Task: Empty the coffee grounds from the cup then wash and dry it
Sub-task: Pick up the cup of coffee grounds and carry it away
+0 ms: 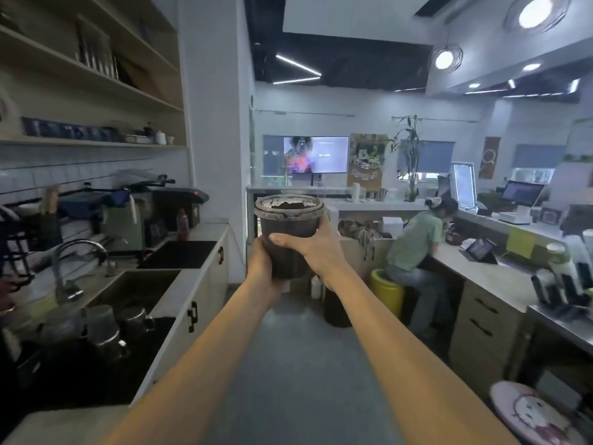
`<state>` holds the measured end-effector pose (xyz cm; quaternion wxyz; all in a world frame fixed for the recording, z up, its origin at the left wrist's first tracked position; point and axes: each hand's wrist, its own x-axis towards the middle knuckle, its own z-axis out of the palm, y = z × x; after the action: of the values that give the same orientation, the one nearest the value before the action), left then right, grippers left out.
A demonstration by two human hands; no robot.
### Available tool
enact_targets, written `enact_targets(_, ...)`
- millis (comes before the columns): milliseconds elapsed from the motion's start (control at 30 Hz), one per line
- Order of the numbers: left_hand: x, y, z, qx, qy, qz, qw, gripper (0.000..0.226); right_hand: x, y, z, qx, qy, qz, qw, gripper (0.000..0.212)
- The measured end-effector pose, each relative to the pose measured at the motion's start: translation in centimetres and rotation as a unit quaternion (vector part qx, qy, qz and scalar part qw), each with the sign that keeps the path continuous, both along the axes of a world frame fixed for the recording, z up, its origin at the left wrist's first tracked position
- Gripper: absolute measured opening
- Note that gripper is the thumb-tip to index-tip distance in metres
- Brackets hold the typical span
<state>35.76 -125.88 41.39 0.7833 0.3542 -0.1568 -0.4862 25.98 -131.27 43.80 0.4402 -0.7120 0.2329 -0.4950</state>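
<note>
A clear plastic cup (287, 224) full of dark coffee grounds is held upright at arm's length in the middle of the view. My left hand (261, 263) cradles its lower left side and base. My right hand (313, 248) wraps the right side, thumb across the front. The grounds show at the rim. A sink (134, 292) with a curved tap (69, 261) lies on the left counter, below and left of the cup.
Metal jugs (120, 329) stand on a dark mat at the near left counter. A person in a green shirt (415, 240) sits on a yellow stool (386, 292) at the right counter. A dark bin (337, 311) stands on the floor ahead. A round stool (534, 415) is at bottom right.
</note>
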Motion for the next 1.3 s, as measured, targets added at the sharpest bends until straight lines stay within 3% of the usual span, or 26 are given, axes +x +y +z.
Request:
enact_targets(333, 9.7, -21.4, 1.3, -0.007, -0.064, 0.026, 0.998, 0.053, 9.8, -21.7, 1.4, -0.004, 0.010, 0.004, 1.000, 0.093)
enact_targets(600, 20.4, -37.3, 0.0, 0.012, -0.051, 0.055, 0.997, 0.057, 20.2, -37.8, 0.3, -0.001, 0.022, 0.023, 0.999, 0.094)
enact_targets(967, 39.4, -59.1, -1.0, 0.026, -0.062, 0.028, 0.997, 0.052, 39.1, -59.5, -0.8, -0.009, 0.045, -0.001, 0.999, 0.090)
enact_targets(1300, 51.7, -81.4, -2.4, 0.019, -0.066, 0.000, 0.998, 0.054, 50.9, -80.8, -1.7, -0.009, 0.035, -0.007, 0.999, 0.089)
